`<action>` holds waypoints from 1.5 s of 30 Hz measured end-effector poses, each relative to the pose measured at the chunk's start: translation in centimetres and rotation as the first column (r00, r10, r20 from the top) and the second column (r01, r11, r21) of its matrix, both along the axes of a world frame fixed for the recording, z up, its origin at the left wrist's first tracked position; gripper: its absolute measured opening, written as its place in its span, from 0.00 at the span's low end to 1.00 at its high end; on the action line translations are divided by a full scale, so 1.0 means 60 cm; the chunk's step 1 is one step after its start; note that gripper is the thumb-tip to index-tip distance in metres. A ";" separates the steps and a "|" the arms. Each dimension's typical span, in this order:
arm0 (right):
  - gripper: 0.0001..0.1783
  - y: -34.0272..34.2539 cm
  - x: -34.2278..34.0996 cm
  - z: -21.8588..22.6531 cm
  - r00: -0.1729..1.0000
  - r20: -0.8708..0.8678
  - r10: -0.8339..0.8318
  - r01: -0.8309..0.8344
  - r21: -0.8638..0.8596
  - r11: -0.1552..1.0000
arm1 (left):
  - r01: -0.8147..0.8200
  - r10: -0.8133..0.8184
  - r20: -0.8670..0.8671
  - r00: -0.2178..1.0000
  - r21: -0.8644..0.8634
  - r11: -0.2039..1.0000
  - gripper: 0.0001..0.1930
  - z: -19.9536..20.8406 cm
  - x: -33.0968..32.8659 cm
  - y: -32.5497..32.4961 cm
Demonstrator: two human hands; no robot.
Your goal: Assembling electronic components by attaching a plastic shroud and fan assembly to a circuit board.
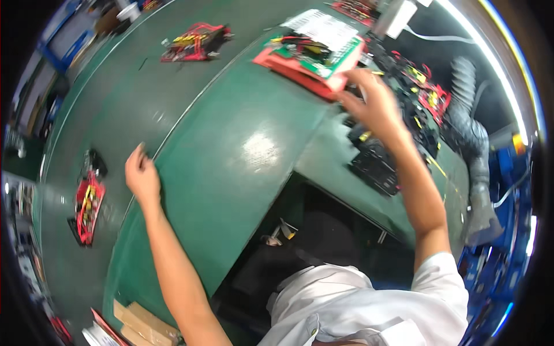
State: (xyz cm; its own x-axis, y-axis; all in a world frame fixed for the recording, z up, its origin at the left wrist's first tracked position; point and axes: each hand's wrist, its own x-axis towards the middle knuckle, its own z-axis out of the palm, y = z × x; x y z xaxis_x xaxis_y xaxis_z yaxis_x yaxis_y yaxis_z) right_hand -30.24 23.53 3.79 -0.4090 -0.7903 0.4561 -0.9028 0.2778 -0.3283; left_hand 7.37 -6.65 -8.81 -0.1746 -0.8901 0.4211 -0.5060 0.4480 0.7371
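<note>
My right hand is at the near right corner of a red tray, thumb and fingers closed around its edge. On the tray lie a green circuit board, a bundle of dark parts and wires and a printed white sheet. Over the green mat, near a long pale seam, my left hand hovers with its fingers curled together. Anything between those fingertips is too small or hidden to make out. Beyond it, on the left, rests a red wired assembly with yellow parts and a black end.
Another red and yellow wired assembly lies at the far side. Black housings and more red-wired parts crowd the right, beside a grey flexible duct. Cardboard sits at lower left. The bench has a cut-out before me.
</note>
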 end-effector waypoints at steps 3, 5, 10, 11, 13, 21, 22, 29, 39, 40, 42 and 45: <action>0.28 0.047 -0.075 -0.009 0.907 -0.271 -0.321 0.379 0.197 0.904 | -0.035 0.045 0.053 0.998 -0.167 0.985 0.15 -0.009 -0.024 0.000; 0.29 0.060 -0.089 -0.031 0.880 -0.254 -0.402 0.467 0.300 0.832 | 0.001 0.002 0.037 0.999 -0.076 0.997 0.14 -0.005 -0.037 0.009; 0.31 0.050 -0.100 -0.048 0.869 -0.251 -0.427 0.491 0.320 0.810 | 0.010 -0.010 -0.034 0.999 -0.004 1.000 0.13 0.007 -0.038 0.017; 0.34 0.045 -0.101 -0.049 0.863 -0.271 -0.426 0.499 0.328 0.802 | 0.003 -0.003 -0.034 0.999 -0.001 1.000 0.13 0.005 -0.038 0.015; 0.34 0.038 -0.100 -0.042 0.843 -0.236 -0.484 0.539 0.367 0.758 | 0.020 -0.020 -0.068 0.997 0.001 1.000 0.13 0.001 -0.041 0.012; 0.35 0.015 -0.060 0.007 0.963 0.072 -0.262 0.271 -0.310 0.911 | 0.026 -0.023 -0.063 0.998 0.050 0.998 0.12 0.005 -0.069 0.008; 0.34 -0.019 0.001 0.011 0.926 0.363 -0.106 0.219 -0.284 0.934 | 0.024 -0.022 -0.041 0.999 0.058 0.998 0.12 -0.001 -0.059 0.006; 0.28 -0.143 0.033 -0.151 -0.016 0.968 0.250 0.051 -0.249 0.967 | 0.074 -0.072 -0.050 0.996 0.048 0.996 0.12 0.001 -0.065 0.004; 0.47 -0.164 0.053 -0.201 0.648 0.669 0.365 -0.079 -0.417 0.905 | 0.063 0.000 0.259 0.966 -0.237 0.969 0.17 0.012 -0.122 0.005; 0.47 -0.164 0.050 -0.201 0.639 0.688 0.345 -0.046 -0.414 0.909 | 0.114 -0.043 0.301 0.953 -0.223 0.968 0.21 0.018 -0.148 -0.004; 0.46 -0.162 0.052 -0.192 0.552 0.767 0.328 -0.008 -0.388 0.922 | 0.163 -0.028 0.424 0.905 -0.286 0.944 0.24 0.046 -0.206 -0.018; 0.47 -0.155 0.053 -0.189 0.619 0.726 0.299 -0.016 -0.369 0.929 | 0.246 0.004 0.555 0.832 -0.375 0.894 0.28 0.081 -0.307 -0.064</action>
State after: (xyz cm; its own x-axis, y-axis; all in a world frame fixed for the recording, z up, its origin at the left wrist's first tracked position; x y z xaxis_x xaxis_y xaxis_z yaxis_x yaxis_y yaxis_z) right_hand -27.05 14.21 -7.53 -0.5986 -0.7579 0.2593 -0.3059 -0.0828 -0.9485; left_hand -11.07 -10.47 -3.92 -0.5735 -0.6077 0.5494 -0.6777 0.7287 0.0986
